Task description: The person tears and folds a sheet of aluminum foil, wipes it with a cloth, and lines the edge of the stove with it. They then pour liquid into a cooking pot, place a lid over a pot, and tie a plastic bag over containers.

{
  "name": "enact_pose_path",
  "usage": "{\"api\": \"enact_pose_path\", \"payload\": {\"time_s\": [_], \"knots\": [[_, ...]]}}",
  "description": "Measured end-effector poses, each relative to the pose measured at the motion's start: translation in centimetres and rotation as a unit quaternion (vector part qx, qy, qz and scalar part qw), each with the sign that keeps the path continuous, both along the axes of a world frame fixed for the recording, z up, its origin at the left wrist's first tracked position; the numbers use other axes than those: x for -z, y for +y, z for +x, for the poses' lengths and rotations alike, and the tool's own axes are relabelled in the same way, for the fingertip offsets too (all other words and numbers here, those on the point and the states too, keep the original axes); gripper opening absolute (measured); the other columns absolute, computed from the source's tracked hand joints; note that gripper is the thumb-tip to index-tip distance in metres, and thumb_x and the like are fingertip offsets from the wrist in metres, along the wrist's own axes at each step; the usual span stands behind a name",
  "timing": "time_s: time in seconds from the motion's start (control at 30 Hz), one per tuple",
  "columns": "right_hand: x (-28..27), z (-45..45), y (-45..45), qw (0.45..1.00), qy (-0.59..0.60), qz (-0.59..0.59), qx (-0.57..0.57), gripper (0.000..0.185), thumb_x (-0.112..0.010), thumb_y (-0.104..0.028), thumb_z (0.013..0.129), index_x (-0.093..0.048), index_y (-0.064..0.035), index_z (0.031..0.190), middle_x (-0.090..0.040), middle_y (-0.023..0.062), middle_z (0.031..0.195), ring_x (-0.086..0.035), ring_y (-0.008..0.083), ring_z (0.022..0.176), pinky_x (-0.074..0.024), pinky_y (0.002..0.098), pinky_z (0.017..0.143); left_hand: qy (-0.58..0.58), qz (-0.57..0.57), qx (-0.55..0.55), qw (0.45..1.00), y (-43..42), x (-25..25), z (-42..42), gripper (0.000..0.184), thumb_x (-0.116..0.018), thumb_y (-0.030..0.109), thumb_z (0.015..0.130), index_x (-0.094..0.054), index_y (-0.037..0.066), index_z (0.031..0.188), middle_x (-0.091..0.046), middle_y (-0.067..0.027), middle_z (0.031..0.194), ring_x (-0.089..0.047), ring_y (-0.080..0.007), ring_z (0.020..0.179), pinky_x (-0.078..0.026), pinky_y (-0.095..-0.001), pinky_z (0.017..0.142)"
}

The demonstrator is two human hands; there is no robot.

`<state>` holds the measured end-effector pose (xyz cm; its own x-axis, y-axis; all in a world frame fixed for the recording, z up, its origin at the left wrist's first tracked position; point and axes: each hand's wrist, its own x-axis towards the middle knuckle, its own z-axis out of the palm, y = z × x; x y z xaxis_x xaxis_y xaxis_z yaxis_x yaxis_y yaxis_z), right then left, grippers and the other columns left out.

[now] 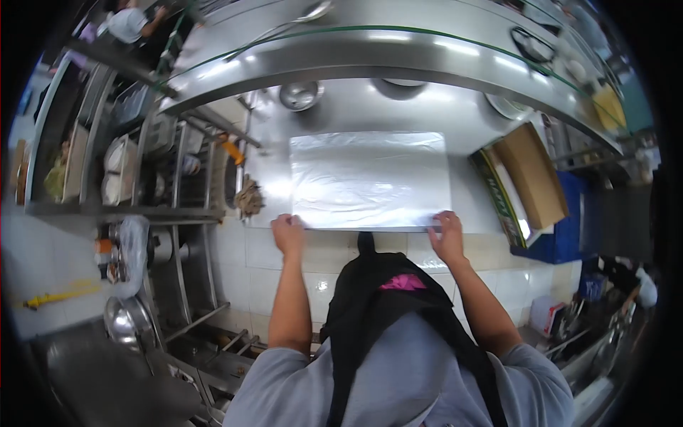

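A shiny, creased sheet (370,181) lies on the steel table (274,153); take its middle as the centre of the dial, with 12 o'clock pointing away from the wearer. Glare washes over it, so whether it is foil or clear film is hard to make out. Its near edge runs along the table's near edge.

The left hand (288,235) is at 8 o'clock, on the near corner, fingers bent and close together; the tips are blurred, and I cannot tell whether they pinch the sheet. The right hand (447,236) is at 4 o'clock, at the other near corner, fingers curled and the thumb slightly apart; its grip cannot be told either.

At 11 o'clock stands a metal bowl (299,95). Just past 12, a pale dish (400,84) is mostly hidden by the overhead shelf (398,55), which also cuts across another dish (508,105) at 2 o'clock. An open cardboard box (530,181) tilts at 3 o'clock, the lettering on its side only partly readable. Near 9 o'clock sits a brown bundle (249,198), too unclear to identify. A black apron (370,299) fills 6 o'clock. Far out at 10, a co-worker (128,25) is cut off by the frame.
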<state>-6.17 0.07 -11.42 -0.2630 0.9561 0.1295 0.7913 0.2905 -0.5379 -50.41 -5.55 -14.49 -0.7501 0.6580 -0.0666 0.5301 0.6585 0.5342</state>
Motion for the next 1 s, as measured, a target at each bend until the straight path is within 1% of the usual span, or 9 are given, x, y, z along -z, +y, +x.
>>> {"api": "enact_pose_path", "payload": {"time_s": [0.33,0.4,0.43,0.5,0.67,0.8,0.9,0.93,1.0], "knots": [[-0.9,1.8,-0.7,0.999,-0.039,-0.014,-0.018,0.063,-0.083,-0.030,0.074,-0.057,-0.0105,0.127,-0.047,0.0173,0.136,-0.042,0.0363,0.132,-0.0325,0.0515,0.107,0.098,-0.044,0.124,0.986,1.4,1.1,-3.6,0.016,-0.065,0.015,0.085,-0.064,0.000,0.093,-0.070,-0.0215,0.085,-0.070,-0.0355,0.076,-0.054,-0.0451,0.071],[-0.9,2.1,-0.7,0.999,-0.043,-0.008,-0.019,0.064,-0.083,-0.030,0.073,-0.057,-0.0105,0.127,-0.047,0.0173,0.136,-0.041,0.0363,0.133,-0.0319,0.0520,0.108,-0.123,-0.007,0.086,0.989,1.7,1.1,-4.5,0.014,-0.060,0.009,0.090,-0.063,0.003,0.102,-0.068,-0.0159,0.080,-0.069,-0.0286,0.070,-0.054,-0.0415,0.064],[-0.9,2.3,-0.8,0.998,-0.050,-0.002,-0.024,0.065,-0.084,-0.031,0.072,-0.057,-0.0105,0.127,-0.047,0.0173,0.136,-0.041,0.0364,0.134,-0.0314,0.0525,0.108,-0.122,-0.009,0.089,0.989,2.0,-1.0,-3.7,0.014,-0.060,0.009,0.090,-0.063,0.003,0.102,-0.068,-0.0159,0.080,-0.069,-0.0286,0.070,-0.054,-0.0415,0.064],[-0.7,2.5,-0.5,0.998,-0.050,-0.004,-0.023,0.063,-0.083,-0.032,0.072,-0.058,-0.0107,0.126,-0.047,0.0165,0.137,-0.041,0.0357,0.134,-0.0314,0.0530,0.108,-0.331,0.039,0.027,0.942,2.5,-4.9,-2.8,0.024,-0.057,0.004,0.092,-0.061,0.011,0.115,-0.062,-0.0047,0.082,-0.061,-0.0155,0.068,-0.052,-0.0276,0.055],[-0.5,3.2,2.1,0.999,-0.034,0.014,-0.013,0.055,-0.080,-0.024,0.074,-0.060,-0.0127,0.124,-0.052,0.0123,0.134,-0.044,0.0318,0.133,-0.0314,0.0539,0.108,-0.506,-0.014,0.064,0.860,4.0,-5.2,-8.1,0.031,-0.056,0.000,0.091,-0.062,0.008,0.120,-0.064,-0.0030,0.093,-0.063,-0.0177,0.074,-0.054,-0.0290,0.064],[-0.8,4.0,5.2,0.999,-0.009,0.045,0.014,0.034,-0.073,-0.006,0.074,-0.069,-0.0122,0.108,-0.068,0.0068,0.112,-0.058,0.0283,0.118,-0.0367,0.0511,0.105,-0.601,-0.007,0.093,0.794,4.1,-6.9,-8.6,0.034,-0.057,0.000,0.090,-0.062,0.004,0.124,-0.065,-0.0022,0.102,-0.064,-0.0175,0.084,-0.053,-0.0294,0.077],[-0.4,5.2,8.5,0.989,0.120,-0.008,-0.088,0.014,-0.074,-0.005,0.076,-0.074,-0.0084,0.090,-0.072,0.0034,0.085,-0.066,0.0203,0.080,-0.0507,0.0347,0.074,-0.518,-0.018,0.189,0.834,3.7,-6.4,-8.8,0.026,-0.063,0.008,0.092,-0.068,0.005,0.117,-0.066,0.0002,0.092,-0.065,-0.0110,0.085,-0.051,-0.0267,0.077],[-0.8,5.3,9.3,0.989,0.118,-0.009,-0.088,0.014,-0.074,-0.005,0.076,-0.074,-0.0084,0.090,-0.072,0.0034,0.085,-0.066,0.0203,0.080,-0.0507,0.0347,0.074,-0.520,-0.018,0.188,0.833,4.0,-6.0,-9.1,0.026,-0.063,0.008,0.092,-0.068,0.005,0.117,-0.066,0.0002,0.092,-0.065,-0.0110,0.085,-0.051,-0.0267,0.077],[-1.4,5.7,10.8,0.925,0.224,-0.306,-0.013,0.010,-0.076,-0.007,0.081,-0.073,-0.0057,0.090,-0.071,-0.0006,0.084,-0.061,0.0113,0.074,-0.0491,0.0267,0.071,-0.442,-0.052,0.181,0.877,4.8,-4.8,-9.6,0.020,-0.068,0.016,0.093,-0.071,0.006,0.111,-0.065,0.0026,0.083,-0.061,-0.0078,0.078,-0.047,-0.0231,0.071]]}}
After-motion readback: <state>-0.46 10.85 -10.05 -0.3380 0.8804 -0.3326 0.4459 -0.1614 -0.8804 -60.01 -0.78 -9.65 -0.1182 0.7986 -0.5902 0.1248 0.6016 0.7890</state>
